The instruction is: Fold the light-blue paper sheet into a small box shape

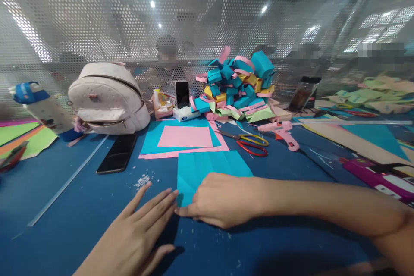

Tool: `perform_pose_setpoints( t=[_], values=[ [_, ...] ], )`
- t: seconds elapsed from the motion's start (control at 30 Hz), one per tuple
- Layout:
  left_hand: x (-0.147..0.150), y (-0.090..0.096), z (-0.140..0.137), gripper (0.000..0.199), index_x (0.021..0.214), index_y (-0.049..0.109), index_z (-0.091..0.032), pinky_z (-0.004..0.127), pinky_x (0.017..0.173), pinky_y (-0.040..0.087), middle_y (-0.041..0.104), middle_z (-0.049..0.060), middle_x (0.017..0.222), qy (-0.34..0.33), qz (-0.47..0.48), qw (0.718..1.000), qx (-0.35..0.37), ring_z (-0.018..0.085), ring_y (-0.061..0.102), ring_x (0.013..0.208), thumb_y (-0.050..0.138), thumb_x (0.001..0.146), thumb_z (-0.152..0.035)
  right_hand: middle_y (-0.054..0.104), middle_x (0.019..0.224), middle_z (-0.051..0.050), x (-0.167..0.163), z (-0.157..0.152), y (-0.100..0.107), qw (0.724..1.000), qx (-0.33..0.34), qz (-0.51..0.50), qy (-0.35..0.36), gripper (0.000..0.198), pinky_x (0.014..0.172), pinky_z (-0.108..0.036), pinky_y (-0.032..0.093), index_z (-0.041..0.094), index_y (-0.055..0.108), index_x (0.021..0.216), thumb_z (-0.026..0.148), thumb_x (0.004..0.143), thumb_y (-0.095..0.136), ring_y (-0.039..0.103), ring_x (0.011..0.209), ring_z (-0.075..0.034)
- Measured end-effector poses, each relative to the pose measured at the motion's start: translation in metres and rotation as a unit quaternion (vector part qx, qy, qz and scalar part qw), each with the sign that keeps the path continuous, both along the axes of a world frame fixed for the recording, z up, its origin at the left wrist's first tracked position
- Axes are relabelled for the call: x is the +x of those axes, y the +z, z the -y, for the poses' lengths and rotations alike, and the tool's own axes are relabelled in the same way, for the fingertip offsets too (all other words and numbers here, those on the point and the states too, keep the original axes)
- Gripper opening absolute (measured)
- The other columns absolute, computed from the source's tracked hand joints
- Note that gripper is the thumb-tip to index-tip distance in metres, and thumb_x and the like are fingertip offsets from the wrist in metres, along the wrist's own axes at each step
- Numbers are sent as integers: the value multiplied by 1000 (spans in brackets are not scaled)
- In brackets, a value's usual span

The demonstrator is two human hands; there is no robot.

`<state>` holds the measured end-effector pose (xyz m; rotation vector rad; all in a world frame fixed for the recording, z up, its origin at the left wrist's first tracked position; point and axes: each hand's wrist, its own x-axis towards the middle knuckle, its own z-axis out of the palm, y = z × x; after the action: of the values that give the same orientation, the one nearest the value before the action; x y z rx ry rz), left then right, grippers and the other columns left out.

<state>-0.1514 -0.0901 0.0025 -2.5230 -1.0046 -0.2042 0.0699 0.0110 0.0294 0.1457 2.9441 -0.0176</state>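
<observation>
A creased sheet of blue paper (210, 161) lies on the blue table in front of me. My right hand (223, 202) rests on its lower part, fingers mostly curled, with one finger stretched to the sheet's near left corner. The hand covers much of the near edge. Flat and spread, my left hand (145, 224) has its fingertips at the sheet's left edge. Just beyond are stacked pink and blue sheets with a smaller pink sheet (186, 136) on top. Scissors (250, 143) with red and yellow handles lie to the right of them.
A pile of folded paper pieces (237, 86) stands at the back. A pink glue gun (281, 133) and a purple tool (381, 177) lie right. Left are a black phone (118, 153), a white backpack (108, 99) and a bottle (48, 110). Behind is a perforated metal screen (129, 21).
</observation>
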Motion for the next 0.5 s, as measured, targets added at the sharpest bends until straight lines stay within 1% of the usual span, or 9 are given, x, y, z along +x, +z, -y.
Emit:
perform_pose_setpoints(
  t=[0.07, 0.13, 0.23, 0.3, 0.4, 0.5],
  values=[
    [4, -1, 1, 53, 136, 51, -15, 36, 120, 22, 58, 6, 136, -11, -4, 999, -41, 20, 59, 121, 50, 95, -49, 72, 83, -3, 3, 2, 1, 1000, -8, -2, -11, 22, 46, -30, 20, 21, 63, 113, 23, 97, 48, 65, 67, -17],
    [6, -4, 1, 55, 137, 49, -13, 36, 119, 24, 61, 7, 132, -16, -3, 997, -69, 20, 61, 118, 49, 95, -50, 72, 79, -4, 11, 4, 1, 1000, -8, -5, -24, 20, 46, -30, 21, 19, 64, 108, 24, 98, 47, 65, 66, -18],
    [8, -12, -1, 55, 137, 50, -16, 39, 120, 22, 64, 7, 129, -11, 11, 996, -83, 20, 62, 116, 51, 94, -51, 71, 74, -4, 31, 9, 2, 998, 12, -11, -56, 25, 46, -31, 19, 17, 62, 117, 25, 97, 49, 65, 63, -19],
    [9, -17, -4, 50, 132, 54, -18, 41, 121, 19, 65, 6, 128, -16, 19, 997, -77, 21, 63, 115, 53, 93, -50, 71, 73, -4, 49, 12, 1, 996, 26, -12, -84, 28, 46, -32, 19, 17, 61, 120, 24, 95, 52, 64, 61, -19],
    [15, -21, -7, 41, 120, 63, -19, 44, 122, 13, 70, 6, 118, -20, 42, 998, -48, 22, 67, 109, 54, 94, -48, 71, 71, -3, 79, 18, -4, 991, 41, -18, -125, 33, 47, -31, 20, 19, 59, 126, 21, 94, 55, 64, 60, -19],
    [25, -17, -11, 34, 110, 68, -18, 46, 122, 9, 75, 6, 105, -11, 59, 998, -18, 21, 70, 100, 46, 99, -41, 70, 69, -1, 110, 23, -13, 984, 50, -46, -162, 36, 47, -30, 22, 23, 58, 129, 20, 93, 55, 63, 58, -18]
  ],
)
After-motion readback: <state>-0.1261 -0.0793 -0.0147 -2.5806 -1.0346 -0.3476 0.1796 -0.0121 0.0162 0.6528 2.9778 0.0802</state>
